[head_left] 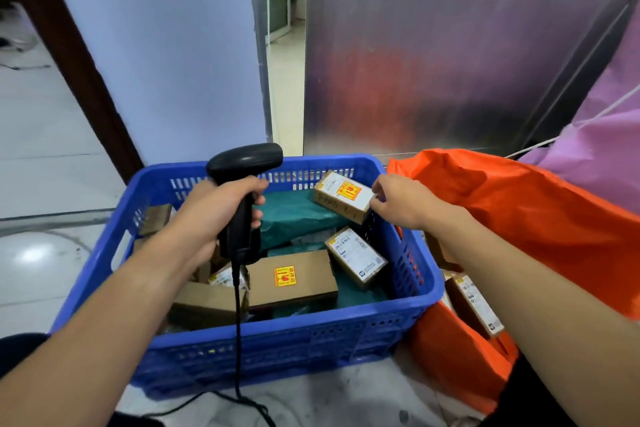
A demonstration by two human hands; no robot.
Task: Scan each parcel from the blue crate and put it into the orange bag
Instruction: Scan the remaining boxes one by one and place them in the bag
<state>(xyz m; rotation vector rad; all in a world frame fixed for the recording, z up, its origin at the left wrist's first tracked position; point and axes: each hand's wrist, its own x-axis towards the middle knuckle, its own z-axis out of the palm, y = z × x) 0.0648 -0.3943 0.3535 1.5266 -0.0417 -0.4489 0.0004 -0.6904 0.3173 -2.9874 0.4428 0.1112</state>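
Fingers [378,190] of the right hand [405,206] are seen curled, pinching the right-hand corner of a small labelled parcel [341,196], which is held tilted at about one o'clock inside the crate, close to its far wall. Now the field is taken by size: the blue crate [242,340] is set dead centre on the floor, and the orange bag [519,218] is slumped open at its three o'clock, right against its side. Inside the crate, green mailers [294,215] are spread across the middle, a brown box [292,279] with a yellow sticker is laid at six o'clock, and a white-labelled box [356,256] is propped at four o'clock. More cartons [156,218] are half hidden at nine o'clock behind the left forearm. In the bag's mouth at least one bagged box [474,305] can be made out, so a start is judged made. The scanner [246,159] is gripped by the left hand [214,211], fingers wrapped round its handle, head turned toward two o'clock, the held parcel's way. Most of the load is judged left to be scanned and bagged
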